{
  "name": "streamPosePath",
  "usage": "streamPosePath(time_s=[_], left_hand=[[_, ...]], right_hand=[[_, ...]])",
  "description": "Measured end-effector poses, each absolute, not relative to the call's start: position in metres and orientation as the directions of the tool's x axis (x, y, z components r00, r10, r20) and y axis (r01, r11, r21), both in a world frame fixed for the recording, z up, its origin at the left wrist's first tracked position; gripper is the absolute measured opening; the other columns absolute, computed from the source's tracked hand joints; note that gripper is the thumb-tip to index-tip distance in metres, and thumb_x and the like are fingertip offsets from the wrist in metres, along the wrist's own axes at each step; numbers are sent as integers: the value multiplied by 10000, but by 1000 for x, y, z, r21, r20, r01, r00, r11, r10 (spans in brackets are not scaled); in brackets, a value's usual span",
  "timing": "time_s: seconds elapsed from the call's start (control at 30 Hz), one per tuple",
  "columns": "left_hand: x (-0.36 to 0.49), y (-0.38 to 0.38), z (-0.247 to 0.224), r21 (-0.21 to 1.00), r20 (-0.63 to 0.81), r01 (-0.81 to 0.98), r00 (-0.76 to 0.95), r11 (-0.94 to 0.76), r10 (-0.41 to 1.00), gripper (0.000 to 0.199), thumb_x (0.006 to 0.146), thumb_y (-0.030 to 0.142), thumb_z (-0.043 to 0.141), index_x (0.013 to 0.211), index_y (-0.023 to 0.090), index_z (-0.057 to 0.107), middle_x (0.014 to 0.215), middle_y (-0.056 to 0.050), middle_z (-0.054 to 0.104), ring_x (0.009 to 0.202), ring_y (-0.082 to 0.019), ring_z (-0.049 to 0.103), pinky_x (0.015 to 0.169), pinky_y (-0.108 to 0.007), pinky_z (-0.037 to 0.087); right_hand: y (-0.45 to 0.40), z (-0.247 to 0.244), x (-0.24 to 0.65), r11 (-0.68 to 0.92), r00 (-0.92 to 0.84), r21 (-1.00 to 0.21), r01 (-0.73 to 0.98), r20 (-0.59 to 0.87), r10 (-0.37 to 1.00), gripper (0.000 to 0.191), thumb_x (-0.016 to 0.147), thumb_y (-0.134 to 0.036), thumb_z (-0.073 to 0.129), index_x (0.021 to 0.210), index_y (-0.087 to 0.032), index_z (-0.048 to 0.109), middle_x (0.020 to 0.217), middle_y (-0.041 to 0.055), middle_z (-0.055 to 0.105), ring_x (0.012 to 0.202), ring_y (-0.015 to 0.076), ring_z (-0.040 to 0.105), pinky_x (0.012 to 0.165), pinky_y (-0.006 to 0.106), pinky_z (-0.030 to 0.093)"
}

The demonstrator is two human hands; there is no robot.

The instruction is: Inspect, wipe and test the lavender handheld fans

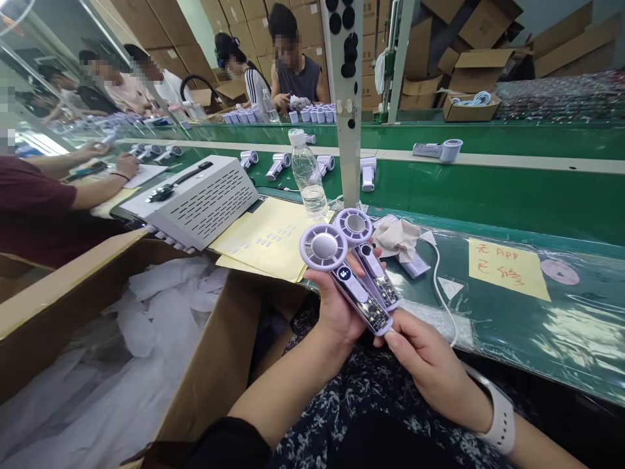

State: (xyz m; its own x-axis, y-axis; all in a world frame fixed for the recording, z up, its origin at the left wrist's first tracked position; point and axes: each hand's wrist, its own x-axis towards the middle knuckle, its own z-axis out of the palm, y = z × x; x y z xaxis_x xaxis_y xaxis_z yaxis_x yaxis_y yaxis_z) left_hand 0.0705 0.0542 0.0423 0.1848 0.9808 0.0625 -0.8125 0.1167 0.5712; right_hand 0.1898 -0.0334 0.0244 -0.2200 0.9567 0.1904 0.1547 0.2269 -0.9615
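Two lilac handheld fans are held together over my lap. The nearer fan (pixel 359 296) has a lit round display and a clear panel showing its circuit board; the farther fan (pixel 375 270) lies just behind it, tilted the same way. My left hand (pixel 339 306) is wrapped round both handles from the left. At the bottom end of the nearer fan, my right hand (pixel 420 352) pinches the handle's tip between thumb and fingers. Beyond them, a crumpled cloth (pixel 398 236) rests on another lilac fan (pixel 414 264) on the green bench (pixel 493 319).
An open carton (pixel 205 352) with white wrapping stands at the left. Behind it are a grey vented metal box (pixel 195 202) and yellow paper (pixel 273 228). A water bottle (pixel 310 176) and metal post (pixel 349 156) stand ahead. A person's arm (pixel 97 189) is at the left.
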Motion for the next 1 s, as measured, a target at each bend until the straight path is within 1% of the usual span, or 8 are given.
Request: streamPosePath(time_s=[0.17, 0.37, 0.47, 0.57, 0.77, 0.87, 0.93, 1.0], left_hand=[[60, 55, 50, 534, 52, -828, 232, 169, 971, 688, 675, 891, 590, 646, 206, 538, 1106, -52, 699, 1013, -270, 665, 842, -410, 570], [59, 54, 39, 579, 233, -813, 230, 55, 945, 713, 652, 917, 567, 657, 205, 614, 1132, -76, 698, 1040, -293, 675, 851, -424, 585], [63, 51, 33, 638, 276, -769, 194, -29, 941, 720, 621, 910, 605, 673, 195, 668, 1100, -89, 707, 1052, -302, 678, 872, -406, 587], [66, 49, 30, 662, 240, -750, 187, -20, 953, 698, 617, 887, 639, 669, 193, 678, 1113, -86, 714, 1058, -298, 682, 884, -388, 588], [64, 54, 30, 671, 122, -741, 154, 33, 981, 707, 631, 888, 639, 815, 210, 710, 1019, -96, 739, 1031, -329, 703, 898, -469, 589], [56, 58, 31, 682, 63, -731, 63, 3, 996, 561, 738, 727, 689, 933, 202, 734, 967, -99, 760, 1050, -337, 707, 940, -493, 572], [48, 56, 31, 707, 69, -708, 55, -10, 996, 480, 734, 595, 746, 993, 191, 743, 986, -101, 771, 1035, -333, 715, 936, -486, 574], [38, 51, 30, 759, 110, -651, 138, 6, 984, 485, 658, 497, 842, 1017, 184, 749, 989, -100, 776, 988, -324, 725, 902, -462, 585]], right_hand=[[-30, 25, 190, 284, -182, -946, 153, 256, 949, 289, 1051, -363, 461, 833, -220, 586, 963, 36, 629, 918, 178, 575, 827, 283, 436], [-32, 23, 187, 2, -63, -999, 53, -2, 998, 456, 1032, -511, 477, 678, -224, 494, 526, -38, 492, 520, 134, 476, 567, 273, 373], [-34, 18, 182, -86, -35, -992, -96, -83, 996, 466, 1014, -577, 468, 700, -233, 466, 469, -70, 428, 442, 120, 424, 504, 263, 341], [-33, 14, 182, -104, -30, -989, -103, -101, 994, 461, 1024, -556, 463, 703, -226, 481, 496, -54, 463, 484, 125, 461, 539, 263, 376], [-22, 15, 208, 159, -146, -976, 150, 137, 980, 362, 1051, -432, 418, 792, -214, 548, 828, 37, 577, 778, 180, 563, 719, 309, 481], [-11, 10, 229, 316, -113, -842, 437, 297, 948, 353, 1034, -359, 434, 721, -214, 509, 1079, 111, 614, 1022, 254, 604, 882, 409, 501], [-5, 6, 239, 289, 2, -676, 678, 394, 919, 288, 998, -336, 508, 752, -204, 575, 1264, 161, 595, 1247, 353, 534, 1048, 556, 412], [-2, 6, 242, 234, 86, -597, 768, 458, 885, 185, 967, -351, 577, 988, -195, 673, 1410, 190, 540, 1387, 410, 423, 1138, 651, 291]])
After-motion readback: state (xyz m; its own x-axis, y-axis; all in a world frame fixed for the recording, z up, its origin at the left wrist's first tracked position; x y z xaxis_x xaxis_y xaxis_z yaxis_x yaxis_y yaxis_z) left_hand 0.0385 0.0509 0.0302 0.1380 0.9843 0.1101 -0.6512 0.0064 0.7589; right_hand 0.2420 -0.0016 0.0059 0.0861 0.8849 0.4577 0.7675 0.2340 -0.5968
